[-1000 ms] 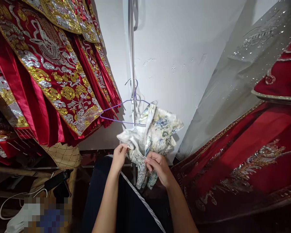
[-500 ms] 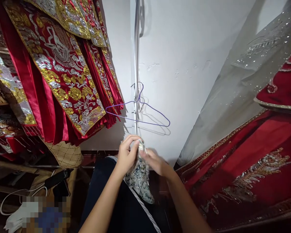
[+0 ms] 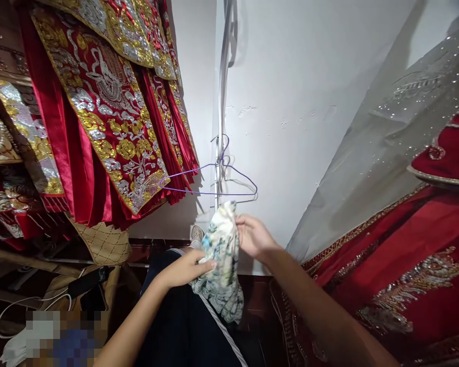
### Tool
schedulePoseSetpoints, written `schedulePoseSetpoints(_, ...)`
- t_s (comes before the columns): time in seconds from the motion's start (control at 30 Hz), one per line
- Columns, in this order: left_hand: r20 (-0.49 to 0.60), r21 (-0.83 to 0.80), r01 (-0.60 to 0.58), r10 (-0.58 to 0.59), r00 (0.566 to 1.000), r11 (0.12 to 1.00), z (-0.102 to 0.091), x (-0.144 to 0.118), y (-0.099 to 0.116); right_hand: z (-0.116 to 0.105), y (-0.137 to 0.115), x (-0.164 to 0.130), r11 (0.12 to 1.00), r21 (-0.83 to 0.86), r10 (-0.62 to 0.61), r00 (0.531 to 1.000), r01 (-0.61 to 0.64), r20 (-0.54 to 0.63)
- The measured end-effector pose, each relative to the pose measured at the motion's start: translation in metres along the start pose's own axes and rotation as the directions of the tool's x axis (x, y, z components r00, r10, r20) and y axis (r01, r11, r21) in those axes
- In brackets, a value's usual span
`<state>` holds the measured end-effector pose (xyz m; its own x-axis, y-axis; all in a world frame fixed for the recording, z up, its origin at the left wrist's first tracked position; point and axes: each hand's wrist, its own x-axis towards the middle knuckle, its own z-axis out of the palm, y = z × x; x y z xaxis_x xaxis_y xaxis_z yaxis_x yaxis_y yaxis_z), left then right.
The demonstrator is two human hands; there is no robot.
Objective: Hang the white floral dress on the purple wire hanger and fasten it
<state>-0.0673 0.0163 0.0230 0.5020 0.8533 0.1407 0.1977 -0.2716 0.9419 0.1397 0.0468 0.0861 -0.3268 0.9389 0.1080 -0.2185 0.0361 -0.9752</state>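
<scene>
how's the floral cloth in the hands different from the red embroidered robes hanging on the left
The floral cloth is pale, printed in blue and green; the red embroidered robes are deep red with raised gold and silver motifs. The cloth is bunched between the left hand and right hand, while the robes hang spread out. The cloth looks much smaller. Both are patterned textiles.

A white floral-print garment (image 3: pixel 221 265), bunched and hanging limp just below a purple wire hanger (image 3: pixel 210 178)
</scene>
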Motion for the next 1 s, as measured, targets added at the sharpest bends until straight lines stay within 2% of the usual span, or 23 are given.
schedulePoseSetpoints(0.03,0.009,0.044,0.019,-0.019,1.000,0.999,-0.002,-0.006,-0.005,-0.005,-0.008,0.002,1.000,0.001,-0.015,1.000,0.015,0.023)
schedulePoseSetpoints(0.1,-0.043,0.139,0.019,-0.013,0.999,0.990,-0.011,-0.014,-0.011,-0.015,-0.019,0.005,0.997,-0.082,-0.004,0.992,0.015,0.130)
schedulePoseSetpoints(0.17,-0.119,0.242,0.022,0.007,0.993,0.970,-0.026,-0.017,-0.011,-0.026,-0.024,0.010,0.936,-0.329,-0.067,0.981,0.125,0.184)
schedulePoseSetpoints(0.23,-0.183,0.339,0.033,0.031,0.983,0.940,-0.043,-0.017,-0.002,-0.037,-0.025,0.019,0.757,-0.590,-0.235,0.959,0.281,0.155)
schedulePoseSetpoints(0.27,-0.203,0.390,0.038,0.046,0.978,0.920,-0.052,-0.016,0.005,-0.042,-0.024,0.027,0.653,-0.678,-0.346,0.929,0.338,0.130)
schedulePoseSetpoints(0.33,-0.200,0.525,0.049,0.067,0.977,0.850,-0.066,-0.013,0.022,-0.053,-0.023,0.048,0.491,-0.765,-0.529,0.840,0.417,0.119)
schedulePoseSetpoints(0.4,-0.155,0.711,0.066,0.064,0.986,0.700,-0.075,-0.008,0.039,-0.063,-0.019,0.076,0.418,-0.779,-0.597,0.788,0.466,0.151)
schedulePoseSetpoints(0.47,-0.110,0.865,0.077,0.038,0.993,0.496,-0.079,-0.005,0.051,-0.070,-0.010,0.103,0.430,-0.773,-0.590,0.793,0.467,0.151)
schedulePoseSetpoints(0.53,-0.075,0.940,0.074,-0.008,0.997,0.334,-0.079,-0.003,0.056,-0.077,0.004,0.125,0.507,-0.758,-0.546,0.833,0.411,0.086)
schedulePoseSetpoints(0.6,-0.048,0.967,0.068,-0.087,0.995,0.244,-0.079,-0.005,0.053,-0.084,0.021,0.137,0.564,-0.743,-0.516,0.856,0.360,0.023)
schedulePoseSetpoints(0.67,-0.039,0.978,0.073,-0.174,0.984,0.193,-0.083,-0.009,0.044,-0.093,0.037,0.138,0.580,-0.737,-0.494,0.869,0.346,0.019)
schedulePoseSetpoints(0.73,-0.043,0.983,0.080,-0.218,0.975,0.163,-0.090,-0.013,0.032,-0.103,0.047,0.130,0.580,-0.734,-0.463,0.884,0.353,0.059)
schedulePoseSetpoints(0.83,-0.083,0.980,0.113,-0.181,0.980,0.163,-0.108,-0.012,0.019,-0.115,0.049,0.108,0.563,-0.743,-0.425,0.898,0.361,0.115)
schedulePoseSetpoints(0.93,-0.150,0.960,0.161,-0.068,0.986,0.230,-0.125,0.000,0.017,-0.122,0.038,0.082,0.528,-0.758,-0.407,0.897,0.384,0.171)
schedulePoseSetpoints(1.0,-0.151,0.946,0.139,0.016,0.988,0.293,-0.132,0.011,0.025,-0.124,0.029,0.067,0.527,-0.763,-0.410,0.898,0.375,0.159)
